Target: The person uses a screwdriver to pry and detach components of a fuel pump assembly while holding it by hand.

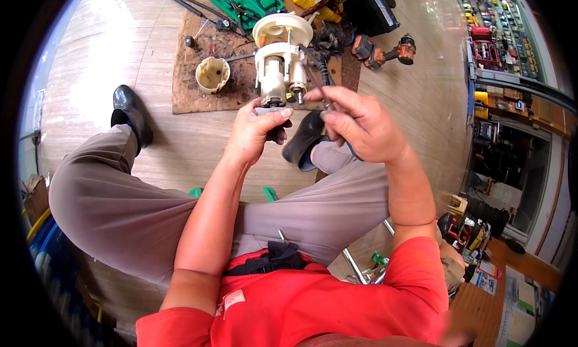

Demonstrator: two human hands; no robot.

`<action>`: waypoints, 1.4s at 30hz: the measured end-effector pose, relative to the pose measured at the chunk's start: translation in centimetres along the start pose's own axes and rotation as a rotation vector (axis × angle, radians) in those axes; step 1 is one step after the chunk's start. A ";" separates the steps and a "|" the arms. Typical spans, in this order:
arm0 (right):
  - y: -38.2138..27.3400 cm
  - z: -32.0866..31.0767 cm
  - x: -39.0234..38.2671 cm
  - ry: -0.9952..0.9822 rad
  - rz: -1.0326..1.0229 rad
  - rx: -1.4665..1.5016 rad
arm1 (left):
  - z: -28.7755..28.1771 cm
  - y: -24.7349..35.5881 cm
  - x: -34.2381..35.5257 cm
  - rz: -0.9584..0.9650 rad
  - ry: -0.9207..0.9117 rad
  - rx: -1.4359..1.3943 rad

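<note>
A cream-white fuel pump module (274, 79) with a round flange at its far end is in front of me, over the stained board. My left hand (259, 127) is closed around its near end, the thumb lying across the dark fitting there. Just to the right, my right hand (364, 124) is closed on a thin dark tool (319, 87). Its shaft slants up beside the pump's small side cylinder. A bit of blue shows below the palm; most of the handle is hidden, so its kind is unclear.
The stained brown board (186, 97) lies on the tiled floor, with a cream cup (203, 85) on it. Beyond are a green tool case (241, 1) and a black battery-like box (373, 13). An orange and black cordless power tool (373, 52) lies right. Shelves (500, 31) stand far right.
</note>
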State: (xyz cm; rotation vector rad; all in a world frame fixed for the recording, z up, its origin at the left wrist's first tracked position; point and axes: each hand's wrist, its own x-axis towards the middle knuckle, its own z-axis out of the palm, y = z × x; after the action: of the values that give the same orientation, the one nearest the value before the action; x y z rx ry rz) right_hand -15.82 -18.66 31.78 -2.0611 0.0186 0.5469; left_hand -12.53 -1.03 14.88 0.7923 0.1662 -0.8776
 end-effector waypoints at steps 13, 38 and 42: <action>4.4 0.8 1.6 -0.009 -0.185 -0.593 | 0.5 0.4 0.0 -0.001 0.063 0.130; 5.5 2.7 4.3 0.009 -0.055 -0.771 | 0.4 0.9 -0.2 -0.008 0.107 0.196; 5.7 2.5 4.4 0.030 -0.110 -0.683 | 0.3 0.7 -0.1 0.002 0.124 0.196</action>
State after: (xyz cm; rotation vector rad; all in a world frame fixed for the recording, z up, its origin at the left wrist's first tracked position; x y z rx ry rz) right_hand -14.06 -18.74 24.37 -2.7112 -0.3000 0.4942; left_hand -12.08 -0.90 15.48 1.0309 0.1901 -0.8517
